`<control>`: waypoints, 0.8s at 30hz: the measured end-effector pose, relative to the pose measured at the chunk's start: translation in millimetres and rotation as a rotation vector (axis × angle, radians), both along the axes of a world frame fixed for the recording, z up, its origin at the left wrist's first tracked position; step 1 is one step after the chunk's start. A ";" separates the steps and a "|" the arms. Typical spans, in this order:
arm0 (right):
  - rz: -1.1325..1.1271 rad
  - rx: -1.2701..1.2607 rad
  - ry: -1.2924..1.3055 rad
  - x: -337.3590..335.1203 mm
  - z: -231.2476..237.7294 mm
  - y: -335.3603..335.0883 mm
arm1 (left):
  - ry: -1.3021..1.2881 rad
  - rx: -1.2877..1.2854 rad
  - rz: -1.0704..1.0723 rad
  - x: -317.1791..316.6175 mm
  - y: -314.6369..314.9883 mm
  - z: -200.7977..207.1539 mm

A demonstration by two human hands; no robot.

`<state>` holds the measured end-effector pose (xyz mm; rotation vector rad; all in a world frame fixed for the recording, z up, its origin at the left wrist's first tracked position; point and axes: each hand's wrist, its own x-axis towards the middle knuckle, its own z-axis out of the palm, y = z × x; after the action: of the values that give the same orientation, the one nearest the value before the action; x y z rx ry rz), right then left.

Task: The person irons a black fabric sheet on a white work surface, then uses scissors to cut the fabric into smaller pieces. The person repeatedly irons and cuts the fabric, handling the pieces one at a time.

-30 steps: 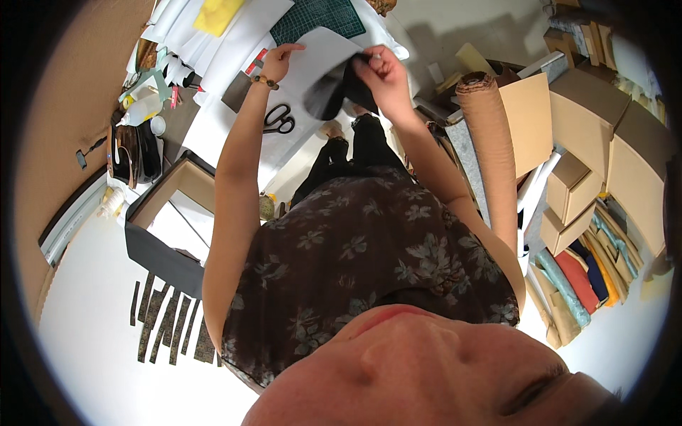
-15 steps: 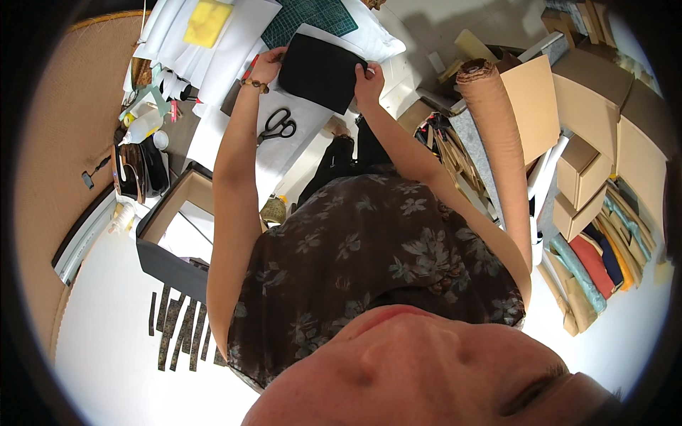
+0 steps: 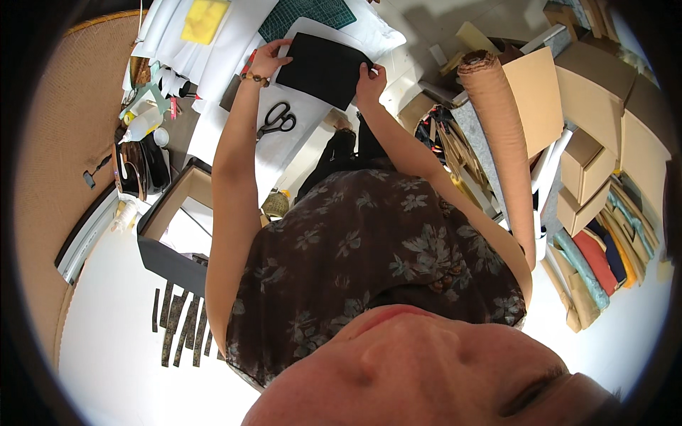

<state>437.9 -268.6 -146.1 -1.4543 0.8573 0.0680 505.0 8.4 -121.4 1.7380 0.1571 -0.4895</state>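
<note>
Item under inspection: a black sheet [image 3: 325, 71], roughly rectangular, situated over the desk [image 3: 213, 121] in front of the person, with white paper [image 3: 304, 25] showing along its far edge. The right hand [image 3: 370, 85] has its fingers closed in a pinch on the sheet's right-hand corner, thumb uppermost. The left hand [image 3: 266, 60], with a beaded bracelet [image 3: 254, 79] at the wrist, is at the opposite edge; its thumb and forefinger stand apart at the sheet, though at this size it cannot be told whether they are closed on it.

Surface: white and well covered. Black-handled scissors [image 3: 279, 118] lie near the sheet, on the person's side. A green gridded cutting mat [image 3: 305, 15] lies beyond it, and a yellow piece [image 3: 204, 21] rests on white sheets to the far left. A translucent bottle [image 3: 144, 126] stands among clutter on the left.

Room: an open dark box [image 3: 174, 264] with a tan interior is nearer the person on the left, dark patterned strips [image 3: 174, 330] lying beside it. On the right, a brown fabric roll [image 3: 497, 135] leans near cardboard boxes [image 3: 593, 103], with folded coloured fabrics [image 3: 597, 263] below
</note>
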 end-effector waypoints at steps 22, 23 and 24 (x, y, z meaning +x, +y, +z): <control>1.480 -1.025 -1.009 96.2 14.2 26.9 | -0.750 0.850 0.001 -30.6 -80.2 0.9; 1.479 -1.024 -1.003 96.8 16.0 26.7 | -0.757 0.848 -0.011 -38.9 -94.1 -0.8; 1.478 -1.021 -0.992 95.2 16.7 26.4 | -0.671 0.915 0.003 -44.9 -98.7 -3.8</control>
<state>533.1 -242.2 -129.4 -2.3991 -1.2846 -0.0087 460.1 -90.3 -125.2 2.6938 -0.1260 0.2522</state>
